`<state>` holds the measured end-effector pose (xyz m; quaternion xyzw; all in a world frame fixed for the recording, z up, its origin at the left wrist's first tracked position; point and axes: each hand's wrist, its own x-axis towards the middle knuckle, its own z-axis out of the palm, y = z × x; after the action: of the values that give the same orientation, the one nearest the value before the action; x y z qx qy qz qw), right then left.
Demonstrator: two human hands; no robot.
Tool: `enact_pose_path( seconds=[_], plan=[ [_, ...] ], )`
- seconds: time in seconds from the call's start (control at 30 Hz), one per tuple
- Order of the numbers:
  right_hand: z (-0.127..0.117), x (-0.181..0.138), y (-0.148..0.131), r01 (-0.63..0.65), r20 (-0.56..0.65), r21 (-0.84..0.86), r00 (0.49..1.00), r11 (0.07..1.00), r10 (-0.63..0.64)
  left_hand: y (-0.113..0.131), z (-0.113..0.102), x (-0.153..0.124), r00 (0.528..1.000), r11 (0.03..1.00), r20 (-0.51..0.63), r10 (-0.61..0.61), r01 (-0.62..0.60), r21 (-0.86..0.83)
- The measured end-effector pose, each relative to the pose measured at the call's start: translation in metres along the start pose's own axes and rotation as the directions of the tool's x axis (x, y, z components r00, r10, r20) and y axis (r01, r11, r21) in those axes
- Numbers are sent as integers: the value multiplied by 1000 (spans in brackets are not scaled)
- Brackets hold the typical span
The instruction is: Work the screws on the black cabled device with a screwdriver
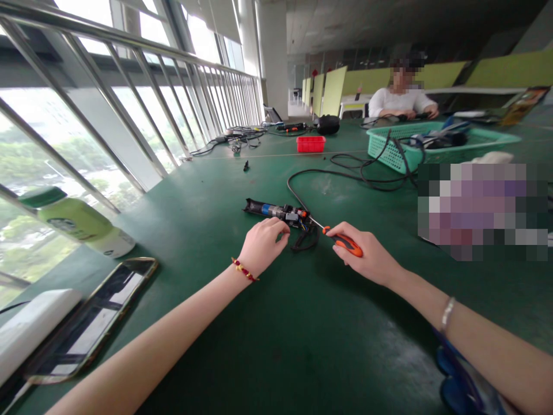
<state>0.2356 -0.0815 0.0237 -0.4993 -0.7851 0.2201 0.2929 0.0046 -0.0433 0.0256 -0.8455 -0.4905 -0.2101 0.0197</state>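
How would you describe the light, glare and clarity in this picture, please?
Head view: bright windows wash out at left, while the ceiling is dim; a soft shadow lies on the table below the right hand; pale reflections cover parts of the phone; the railing slants strongly, suggesting wide-lens stretch; blocks hide the head of the seated person.

so the left forearm (173, 343) is stretched way out, left hand (263, 246) knuckles-up with its fingers (281, 226) curled — while the right forearm (488, 349) angles inward, right hand (367, 252) closed in a grip
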Motion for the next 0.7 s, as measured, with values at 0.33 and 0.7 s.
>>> enact_pose_path(
  seconds=[0.33, 0.7],
  plan=[
    [0, 1, 1, 16, -5, 29, 1000, 999, -16, -6, 15, 35, 974, 959, -42, 224, -213, 190],
    [0, 1, 1, 13, 4, 7, 1000, 1000, -13, 0, 13, 36, 947, 900, 56, 316, -318, 299]
  ],
)
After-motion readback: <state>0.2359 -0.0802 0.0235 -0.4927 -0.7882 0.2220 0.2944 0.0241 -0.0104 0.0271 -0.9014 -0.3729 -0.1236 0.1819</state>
